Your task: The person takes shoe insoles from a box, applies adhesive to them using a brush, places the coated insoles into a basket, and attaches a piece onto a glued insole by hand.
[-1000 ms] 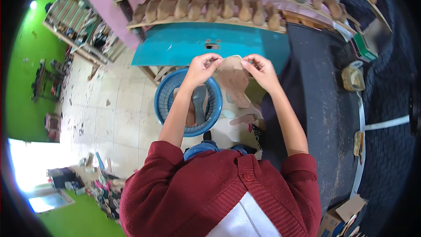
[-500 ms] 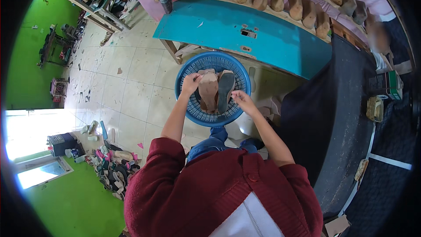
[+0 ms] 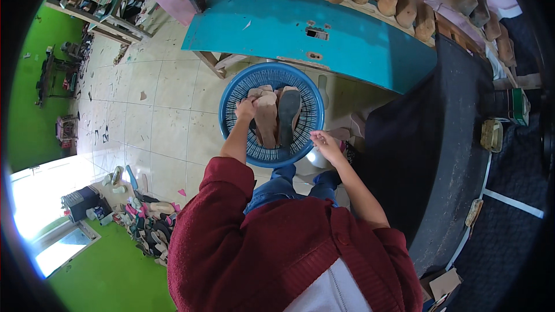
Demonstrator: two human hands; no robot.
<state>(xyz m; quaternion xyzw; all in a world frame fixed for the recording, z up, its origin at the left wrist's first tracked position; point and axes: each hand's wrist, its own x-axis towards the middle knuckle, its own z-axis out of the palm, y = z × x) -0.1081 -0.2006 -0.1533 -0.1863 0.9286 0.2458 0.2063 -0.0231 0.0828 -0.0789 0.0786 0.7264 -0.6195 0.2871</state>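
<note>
Our left hand (image 3: pixel 245 110) is right at the tan sole (image 3: pixel 266 118) inside the blue basket (image 3: pixel 321 111), pinching or merely touching we can't tell, our right (image 3: pixel 325 143) loose and empty by the rim, so we'd best steady it flat, clear of the dark sole (image 3: pixel 288 118).

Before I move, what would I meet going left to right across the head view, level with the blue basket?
Pink stand → left hand → tan piece → dark sole → right hand → black cloth → yellowish container.
</note>
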